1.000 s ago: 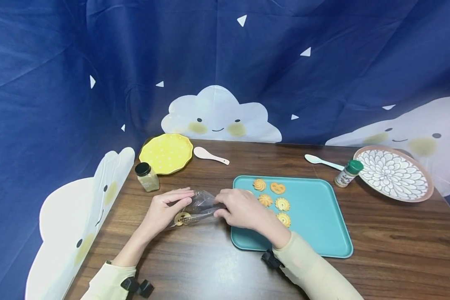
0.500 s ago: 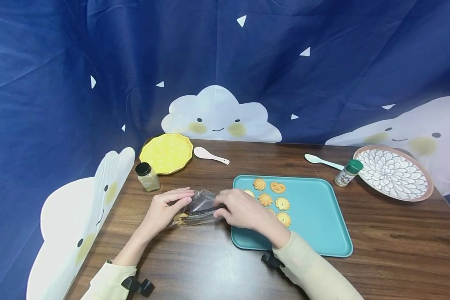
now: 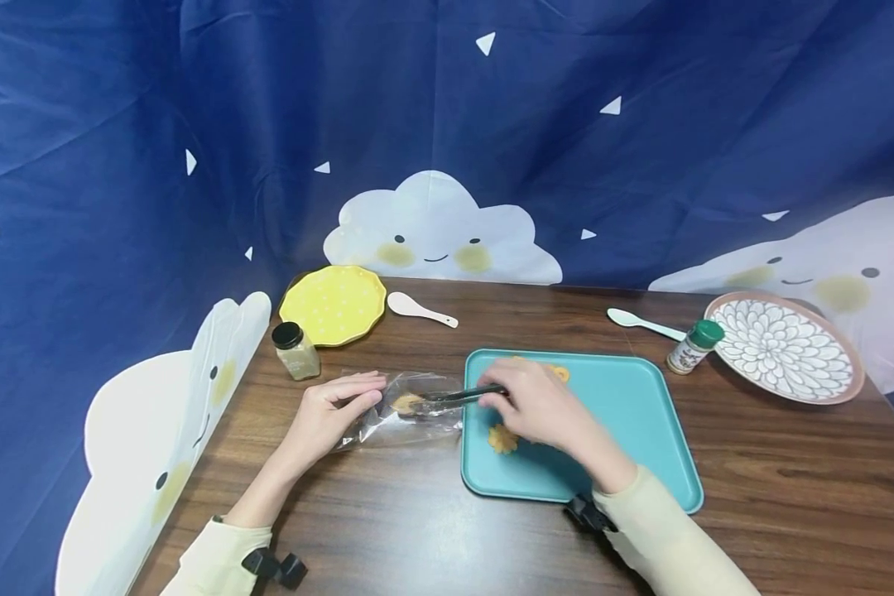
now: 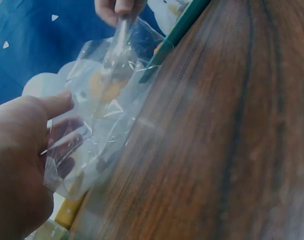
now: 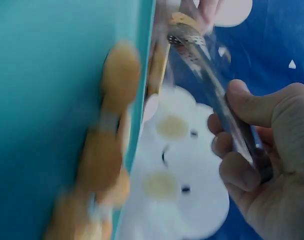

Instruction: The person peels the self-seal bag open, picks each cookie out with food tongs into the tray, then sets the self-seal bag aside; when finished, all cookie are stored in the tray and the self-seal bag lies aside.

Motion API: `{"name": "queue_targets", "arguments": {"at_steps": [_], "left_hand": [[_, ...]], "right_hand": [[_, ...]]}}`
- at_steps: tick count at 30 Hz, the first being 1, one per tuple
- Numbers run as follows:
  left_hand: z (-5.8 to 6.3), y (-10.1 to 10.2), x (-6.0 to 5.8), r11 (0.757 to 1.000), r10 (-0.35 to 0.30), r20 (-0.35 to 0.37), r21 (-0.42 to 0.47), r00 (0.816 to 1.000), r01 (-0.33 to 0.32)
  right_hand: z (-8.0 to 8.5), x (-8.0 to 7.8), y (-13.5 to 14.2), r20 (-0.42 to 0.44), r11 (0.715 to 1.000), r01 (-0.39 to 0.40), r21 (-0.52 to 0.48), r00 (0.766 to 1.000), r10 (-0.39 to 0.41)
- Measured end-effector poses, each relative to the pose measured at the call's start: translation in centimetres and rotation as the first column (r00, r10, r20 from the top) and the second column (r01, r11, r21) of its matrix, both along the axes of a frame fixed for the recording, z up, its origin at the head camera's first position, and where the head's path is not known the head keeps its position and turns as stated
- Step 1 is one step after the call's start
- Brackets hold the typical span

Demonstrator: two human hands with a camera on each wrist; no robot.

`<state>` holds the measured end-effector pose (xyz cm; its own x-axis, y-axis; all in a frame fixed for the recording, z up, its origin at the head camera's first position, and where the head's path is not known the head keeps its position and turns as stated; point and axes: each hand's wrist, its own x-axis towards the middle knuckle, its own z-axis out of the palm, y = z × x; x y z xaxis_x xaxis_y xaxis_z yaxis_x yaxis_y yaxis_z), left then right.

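Note:
A clear plastic bag (image 3: pixel 387 430) lies between my hands, its mouth toward the tray. My left hand (image 3: pixel 335 414) holds its near-left end; in the left wrist view the thumb and fingers are at the bag's edge. My right hand (image 3: pixel 540 406) grips metal tongs (image 5: pixel 217 85), their perforated tips inside the bag. A golden cookie (image 3: pixel 406 403) is at the tips, seen through the film; whether they pinch it, I cannot tell. Under my right hand is the teal tray (image 3: pixel 633 430) with cookies, one flower-shaped cookie (image 3: pixel 502 439) showing, others mostly hidden by the hand.
A yellow dotted plate (image 3: pixel 333 305), a white spoon (image 3: pixel 420 309) and a black-lidded jar (image 3: pixel 296 354) stand at the back left. At the right are a pale green spoon (image 3: pixel 641 324), a green-capped shaker (image 3: pixel 694 348) and a flower-patterned plate (image 3: pixel 782 348).
My right hand has moved right, over the tray, drawing the tongs partly back. The cookie in the bag has shifted right and away from me. My left hand stays in place.

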<state>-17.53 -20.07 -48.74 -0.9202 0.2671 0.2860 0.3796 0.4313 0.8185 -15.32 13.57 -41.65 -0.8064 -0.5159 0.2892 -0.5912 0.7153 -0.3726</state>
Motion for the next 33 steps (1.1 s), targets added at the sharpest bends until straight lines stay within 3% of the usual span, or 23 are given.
{"name": "queue_targets", "arguments": {"at_steps": [6, 11, 16, 19, 23, 26, 33], "left_hand": [[0.0, -0.1, -0.1, 1.000, -0.017, -0.021, 0.016, 1.000, 0.017], [-0.1, -0.2, -0.3, 1.000, -0.019, -0.017, 0.020, 1.000, 0.020], [0.0, -0.2, -0.2, 1.000, -0.008, 0.006, 0.009, 1.000, 0.008], [0.0, -0.1, -0.1, 1.000, -0.010, 0.004, 0.019, 1.000, 0.010], [0.0, 0.0, 0.0, 0.999, -0.009, -0.006, 0.031, 1.000, 0.009], [0.0, 0.0, 0.0, 1.000, -0.006, -0.007, 0.029, 1.000, 0.006], [0.1, 0.0, 0.0, 1.000, -0.011, 0.012, 0.019, 1.000, 0.011]], "right_hand": [[0.2, 1.5, 5.8, -0.188, 0.999, 0.032, -0.010, 0.982, -0.033], [0.3, 3.9, 10.6, -0.324, 0.999, 0.044, -0.010, 0.945, -0.044], [-0.6, 6.5, 13.5, -0.448, 1.000, -0.016, 0.000, 0.894, 0.014], [-0.9, 7.5, 14.1, -0.530, 0.997, -0.079, -0.008, 0.846, 0.062], [-1.3, 8.3, 14.3, -0.577, 0.992, -0.125, 0.015, 0.809, 0.110], [-1.7, 8.7, 14.3, -0.568, 0.992, -0.121, 0.032, 0.815, 0.118], [-2.1, 9.8, 15.1, -0.501, 0.997, -0.071, 0.007, 0.863, 0.065]]}}
